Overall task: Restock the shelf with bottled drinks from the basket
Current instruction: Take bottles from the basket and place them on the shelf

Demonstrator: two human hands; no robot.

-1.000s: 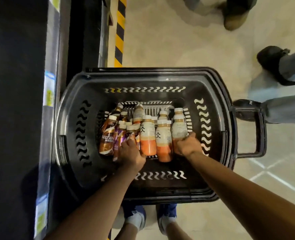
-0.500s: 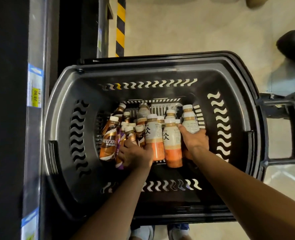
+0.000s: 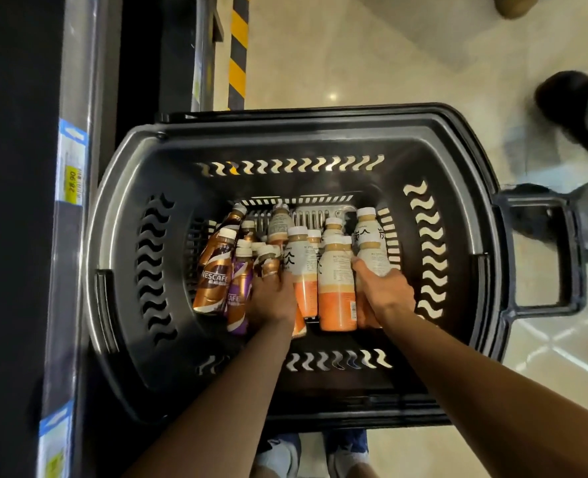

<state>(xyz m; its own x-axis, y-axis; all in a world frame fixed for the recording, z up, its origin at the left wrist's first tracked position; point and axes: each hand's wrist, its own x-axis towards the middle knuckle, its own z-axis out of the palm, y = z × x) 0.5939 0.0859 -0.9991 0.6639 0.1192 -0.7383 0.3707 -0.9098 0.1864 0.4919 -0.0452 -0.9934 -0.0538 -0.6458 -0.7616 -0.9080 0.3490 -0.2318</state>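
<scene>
**Black basket, both hands down among the bottles**

Black plastic basket on pale floor, just beside grey shelf edge at left. Carry handle on right side. Price label on shelf edge, with a yellow patch reading 28.90.

Contents: bottled drinks clustered on basket bottom, white caps toward far wall.
- Left group: brown Nescafé bottle, purple bottle touching it, several smaller brown ones behind.
- Right group: white-and-orange bottles side by side, touching.

Left hand: inside basket, between purple bottle and white-and-orange group. Fingers curled round small brown bottle, its cap pointing away from wrist. Motion blur here, so exact finger placement not resolvable.

Right hand: inside basket, at right end of row. Clasped on rightmost white-and-orange bottle. Thumb across label on its left side, other fingers hidden round far side. Orange base under palm, cap beyond fingertips. Second bottle of same type just behind it, toward far wall.

Periphery:
- Yellow-and-black striped strip beyond basket, near shelf.
- Dark shoe of another person at upper right, well apart from basket.
- Wearer's pale shoes below near rim.
</scene>
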